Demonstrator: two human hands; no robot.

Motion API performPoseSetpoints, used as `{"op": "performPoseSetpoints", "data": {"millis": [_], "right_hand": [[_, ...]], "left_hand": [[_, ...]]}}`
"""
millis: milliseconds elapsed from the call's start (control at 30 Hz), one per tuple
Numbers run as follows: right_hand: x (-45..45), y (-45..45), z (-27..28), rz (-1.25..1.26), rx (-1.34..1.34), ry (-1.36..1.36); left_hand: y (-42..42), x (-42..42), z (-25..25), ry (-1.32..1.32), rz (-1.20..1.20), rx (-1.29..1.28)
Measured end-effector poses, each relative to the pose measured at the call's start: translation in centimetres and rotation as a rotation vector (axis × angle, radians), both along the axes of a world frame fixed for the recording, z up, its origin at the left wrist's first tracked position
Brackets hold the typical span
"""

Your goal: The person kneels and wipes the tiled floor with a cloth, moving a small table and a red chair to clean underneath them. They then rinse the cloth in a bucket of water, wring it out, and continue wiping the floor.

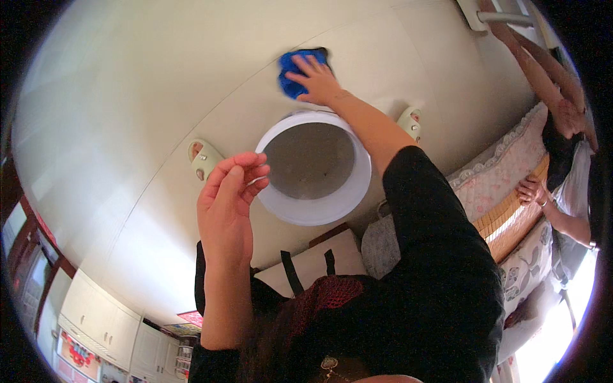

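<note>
My right hand [313, 81] lies with spread fingers on a blue cloth [291, 86], holding it against the pale floor. The cloth has a dark edge, and both look slightly blurred. Below that arm stands a white bucket [313, 213] with murky grey water [306, 163] in it. Near the bucket's left rim, my left hand [230, 201] is raised with its fingers loosely curled and nothing in them. The bucket stands between my feet, which wear light green clogs; the left clog [205, 155] and the right clog [410, 122] are partly visible.
Behind the bucket are a pale cushion with black straps [318, 256] and a grey bag [380, 242]. At right, another person's hand [531, 191] rests on a seat with a quilted, lace-edged cover [507, 163]. White cabinets [100, 321] stand at lower left.
</note>
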State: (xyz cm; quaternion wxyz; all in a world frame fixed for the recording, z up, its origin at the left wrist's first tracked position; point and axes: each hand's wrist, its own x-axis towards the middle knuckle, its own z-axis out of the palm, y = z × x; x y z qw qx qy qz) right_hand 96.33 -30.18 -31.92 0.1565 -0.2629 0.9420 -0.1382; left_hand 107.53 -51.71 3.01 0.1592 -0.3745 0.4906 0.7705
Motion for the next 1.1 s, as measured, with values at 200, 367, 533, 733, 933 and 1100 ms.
{"op": "performPoseSetpoints", "data": {"millis": [200,367,533,733,933,1100], "right_hand": [[-5.1,3.4,0.5,-0.087,0.302,0.137],[-5.1,20.1,0.5,-0.755,0.14,0.377],[13.1,43.4,-7.3,-1.354,0.224,-0.321],[17.9,46.6,-9.5,-1.571,0.356,-0.655],[3.7,35.5,-6.0,-1.436,0.164,-0.021],[-8.7,15.1,-1.6,-0.6,-0.122,0.108]], "left_hand": [[3.5,-1.3,-2.0,-0.069,-0.099,-0.051],[6.2,-1.9,-3.1,-0.126,-0.199,-0.148],[8.2,-1.6,-3.5,-0.148,-0.273,-0.224],[8.6,-1.6,-4.4,-0.152,-0.307,-0.205],[8.3,-1.7,-4.4,-0.128,-0.328,-0.171],[7.3,-0.9,-4.4,-0.135,-0.29,-0.145]]}}
